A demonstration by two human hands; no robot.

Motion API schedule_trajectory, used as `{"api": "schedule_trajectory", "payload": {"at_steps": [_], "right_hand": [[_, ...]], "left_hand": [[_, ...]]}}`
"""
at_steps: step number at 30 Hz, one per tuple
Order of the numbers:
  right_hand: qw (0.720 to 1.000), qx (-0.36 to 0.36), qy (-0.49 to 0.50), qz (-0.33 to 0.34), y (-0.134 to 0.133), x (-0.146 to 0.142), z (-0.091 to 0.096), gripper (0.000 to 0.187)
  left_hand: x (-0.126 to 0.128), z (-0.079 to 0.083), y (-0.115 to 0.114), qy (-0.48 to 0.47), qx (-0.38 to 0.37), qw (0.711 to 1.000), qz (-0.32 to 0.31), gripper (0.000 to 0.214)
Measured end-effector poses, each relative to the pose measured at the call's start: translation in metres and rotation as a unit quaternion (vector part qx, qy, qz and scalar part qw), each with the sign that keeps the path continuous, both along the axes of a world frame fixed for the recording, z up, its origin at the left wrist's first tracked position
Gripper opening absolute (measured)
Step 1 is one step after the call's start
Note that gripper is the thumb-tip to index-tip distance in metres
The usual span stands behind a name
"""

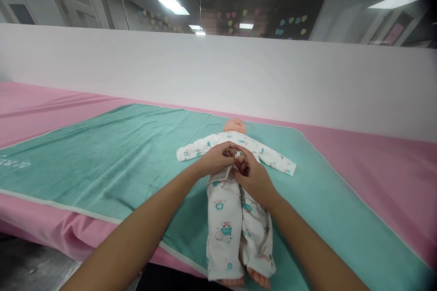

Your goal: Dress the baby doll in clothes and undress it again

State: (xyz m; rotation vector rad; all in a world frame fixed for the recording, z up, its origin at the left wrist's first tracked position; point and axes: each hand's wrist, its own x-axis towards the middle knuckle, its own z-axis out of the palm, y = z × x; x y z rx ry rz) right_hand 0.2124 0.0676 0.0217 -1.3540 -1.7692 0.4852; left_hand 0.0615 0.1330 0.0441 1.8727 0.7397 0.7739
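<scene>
A baby doll (235, 125) lies on its back with its head away from me and its feet at the near edge. It wears a white printed top (235, 136) with long sleeves spread to both sides, and white printed trousers (223, 223). Over the doll's belly, my left hand (223, 154) and my right hand (251, 170) meet with fingers curled. Both pinch at the front of the top, where its lower edge lies over the trousers. My fingers hide the exact spot they grip.
Under the doll is a green blanket (102, 159) with pale edging, spread over a pink cover (368, 163). A low white wall (170, 68) runs behind, with glass above it. Grey floor (30, 259) shows at the lower left.
</scene>
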Motion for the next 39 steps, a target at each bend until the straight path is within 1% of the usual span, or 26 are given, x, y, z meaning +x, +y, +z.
{"api": "schedule_trajectory", "payload": {"at_steps": [7, 12, 16, 18, 20, 22, 24, 29, 32, 39], "right_hand": [[0.999, 0.003, 0.039, 0.025, 0.002, 0.001, -0.001, 0.052], [0.998, 0.002, 0.055, 0.036, 0.004, 0.003, -0.001, 0.049], [0.996, -0.001, 0.076, 0.050, 0.006, 0.005, -0.002, 0.047], [0.992, -0.009, 0.122, 0.038, 0.008, 0.006, -0.003, 0.041], [0.984, -0.026, 0.178, 0.007, 0.011, 0.008, -0.005, 0.033], [0.976, -0.052, 0.210, -0.022, 0.014, 0.009, -0.005, 0.028], [0.972, -0.076, 0.219, -0.032, 0.015, 0.009, -0.004, 0.026], [0.967, -0.105, 0.227, -0.038, 0.015, 0.010, 0.001, 0.025], [0.965, -0.123, 0.227, -0.043, 0.015, 0.012, 0.004, 0.024], [0.962, -0.129, 0.237, -0.044, 0.014, 0.014, 0.005, 0.026]], "left_hand": [[0.000, -0.003, 0.003, -0.018, -0.005, 1.000, -0.008, 0.032], [0.004, -0.003, -0.001, -0.004, 0.023, 0.999, 0.033, 0.029], [0.007, -0.007, -0.004, -0.011, 0.047, 0.997, 0.056, 0.027], [0.008, -0.010, -0.003, -0.026, 0.049, 0.996, 0.065, 0.027], [0.009, -0.014, -0.001, -0.047, 0.045, 0.995, 0.071, 0.026], [0.010, -0.017, 0.002, -0.064, 0.040, 0.995, 0.071, 0.026], [0.011, -0.020, 0.004, -0.071, 0.037, 0.994, 0.068, 0.025], [0.011, -0.023, 0.006, -0.078, 0.035, 0.995, 0.048, 0.026], [0.010, -0.023, 0.006, -0.074, 0.043, 0.995, 0.047, 0.024], [0.007, -0.020, 0.007, -0.053, 0.065, 0.996, 0.039, 0.019]]}}
